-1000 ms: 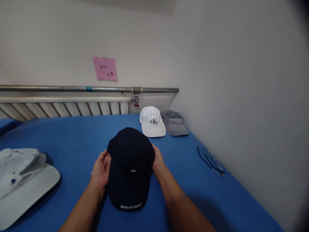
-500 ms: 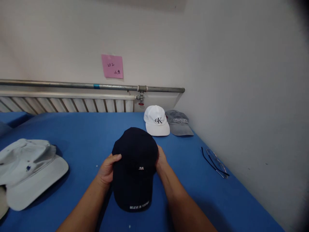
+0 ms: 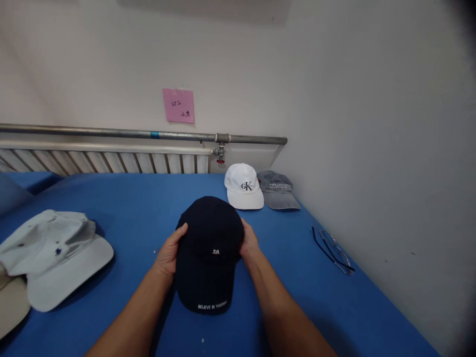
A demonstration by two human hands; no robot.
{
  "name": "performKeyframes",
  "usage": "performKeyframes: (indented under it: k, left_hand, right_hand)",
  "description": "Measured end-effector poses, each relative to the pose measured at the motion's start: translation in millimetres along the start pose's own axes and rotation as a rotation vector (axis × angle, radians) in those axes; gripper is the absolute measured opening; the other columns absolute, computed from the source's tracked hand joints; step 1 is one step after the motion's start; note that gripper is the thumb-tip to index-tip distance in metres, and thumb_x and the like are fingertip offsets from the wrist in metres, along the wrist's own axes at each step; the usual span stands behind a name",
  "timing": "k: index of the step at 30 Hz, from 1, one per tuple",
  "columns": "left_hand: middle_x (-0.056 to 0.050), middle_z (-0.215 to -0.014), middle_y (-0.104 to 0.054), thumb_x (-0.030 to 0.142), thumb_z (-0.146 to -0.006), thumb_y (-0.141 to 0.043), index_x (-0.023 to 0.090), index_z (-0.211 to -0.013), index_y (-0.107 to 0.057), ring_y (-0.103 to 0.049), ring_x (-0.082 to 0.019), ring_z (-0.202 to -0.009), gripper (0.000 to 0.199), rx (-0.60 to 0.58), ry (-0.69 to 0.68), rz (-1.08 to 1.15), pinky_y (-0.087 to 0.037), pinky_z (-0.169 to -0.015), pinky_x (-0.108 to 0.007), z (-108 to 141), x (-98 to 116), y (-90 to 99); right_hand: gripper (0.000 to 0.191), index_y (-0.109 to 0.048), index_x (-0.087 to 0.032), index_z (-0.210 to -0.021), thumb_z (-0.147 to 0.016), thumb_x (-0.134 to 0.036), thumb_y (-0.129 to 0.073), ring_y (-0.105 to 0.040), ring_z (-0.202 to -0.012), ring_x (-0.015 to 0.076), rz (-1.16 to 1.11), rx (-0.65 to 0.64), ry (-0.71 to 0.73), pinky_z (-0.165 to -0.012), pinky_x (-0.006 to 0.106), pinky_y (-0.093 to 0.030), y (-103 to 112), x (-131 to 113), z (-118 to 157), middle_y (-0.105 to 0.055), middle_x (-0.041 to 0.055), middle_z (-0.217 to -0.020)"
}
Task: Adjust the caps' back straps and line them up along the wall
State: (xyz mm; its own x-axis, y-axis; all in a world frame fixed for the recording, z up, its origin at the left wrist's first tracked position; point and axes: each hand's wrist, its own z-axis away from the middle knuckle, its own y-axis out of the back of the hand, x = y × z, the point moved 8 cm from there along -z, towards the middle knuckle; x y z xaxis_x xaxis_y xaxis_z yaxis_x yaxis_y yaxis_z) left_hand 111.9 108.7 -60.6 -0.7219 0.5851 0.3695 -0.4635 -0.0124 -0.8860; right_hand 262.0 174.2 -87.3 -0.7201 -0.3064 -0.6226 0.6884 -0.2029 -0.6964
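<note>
Between my hands is a dark navy baseball cap [image 3: 210,233], its brim pointing down toward me, with small white lettering on the front and along the brim's edge. My left hand [image 3: 171,250] grips its left side, thumb on the outside of the crown. On the opposite side my right hand [image 3: 249,240] holds the cap, most of its fingers hidden behind it. Beyond it on the blue surface sit a white cap [image 3: 243,187] with black letters and, right beside that, a grey cap [image 3: 278,191].
At the left lies a pale cap [image 3: 70,253] over part of a beige cap [image 3: 13,305]. Eyeglasses [image 3: 334,253] rest near the right edge of the blue surface [image 3: 130,198]. A radiator [image 3: 148,161], a metal pipe [image 3: 186,136] and a pink note [image 3: 178,105] are at the back wall.
The view has shifted slightly left, so more of the beige cap shows. The navy cap's brim edge sits a little higher in view; both hands keep hold of it.
</note>
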Motion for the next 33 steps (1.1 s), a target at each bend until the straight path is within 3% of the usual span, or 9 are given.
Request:
performKeyframes:
  k: [6, 10, 15, 19, 24, 33]
  left_hand:
    - [-0.011, -0.101, -0.075, 0.034, -0.089, -0.054, 0.017, -0.099, -0.076, -0.067, -0.028, -0.103, 0.03, -0.114, -0.106, 0.071, -0.034, -0.111, -0.044, 2.4, 14.4, -8.7]
    - [-0.012, -0.104, -0.074, 0.037, -0.09, -0.053, 0.016, -0.105, -0.074, -0.065, -0.028, -0.107, 0.034, -0.091, -0.176, 0.116, -0.032, -0.112, -0.046, 1.8, 25.2, -4.2]
    - [-0.015, -0.101, -0.074, 0.038, -0.092, -0.048, 0.012, -0.103, -0.074, -0.064, -0.03, -0.109, 0.039, -0.039, -0.2, 0.134, -0.035, -0.11, -0.047, 2.8, 29.1, -4.7]
    - [-0.017, -0.106, -0.072, 0.046, -0.094, -0.04, 0.01, -0.115, -0.068, -0.063, -0.031, -0.111, 0.051, -0.013, -0.176, 0.09, -0.038, -0.107, -0.048, 3.8, 27.3, -9.8]
    - [-0.018, -0.108, -0.071, 0.05, -0.095, -0.037, 0.008, -0.126, -0.06, -0.064, -0.032, -0.108, 0.058, 0.039, -0.154, 0.067, -0.042, -0.103, -0.047, 7.2, 24.4, -16.3]
    - [-0.015, -0.104, -0.073, 0.047, -0.096, -0.033, 0.012, -0.127, -0.061, -0.066, -0.03, -0.105, 0.055, 0.079, -0.15, 0.024, -0.045, -0.101, -0.046, 10.3, 21.3, -18.4]
  right_hand:
    - [0.013, -0.064, -0.023, -0.078, -0.071, -0.033, -0.068, -0.065, -0.068, 0.0144, 0.158, 0.092, 0.233, -0.062, 0.024, -0.049, 4.3, -18.1, 10.1, -0.071, -0.0025, -0.073]
    - [0.022, -0.065, -0.022, -0.086, -0.069, -0.037, -0.069, -0.065, -0.076, 0.0178, 0.344, 0.063, 0.315, -0.058, 0.025, -0.047, -4.6, -23.6, 26.0, -0.07, 0.0023, -0.085]
    - [0.012, -0.067, -0.022, -0.078, -0.067, -0.027, -0.07, -0.057, -0.074, 0.0154, 0.604, 0.004, 0.478, -0.064, 0.026, -0.044, -33.3, -26.4, 52.8, -0.065, -0.0009, -0.078]
    - [0.006, -0.064, -0.022, -0.067, -0.067, -0.021, -0.07, -0.051, -0.065, 0.0132, 0.784, -0.079, 0.642, -0.066, 0.026, -0.041, -57.0, -25.7, 77.7, -0.059, -0.0027, -0.069]
    - [0.013, -0.063, -0.022, -0.089, -0.076, -0.024, -0.066, -0.056, -0.069, 0.0147, 1.043, -0.119, 0.852, -0.064, 0.028, -0.046, -68.9, -22.4, 98.9, -0.062, 0.0014, -0.082]
    - [0.01, -0.063, -0.022, -0.092, -0.082, -0.024, -0.061, -0.057, -0.073, 0.0163, 1.241, -0.164, 1.011, -0.069, 0.03, -0.048, -79.9, -23.8, 112.4, -0.061, 0.0039, -0.083]
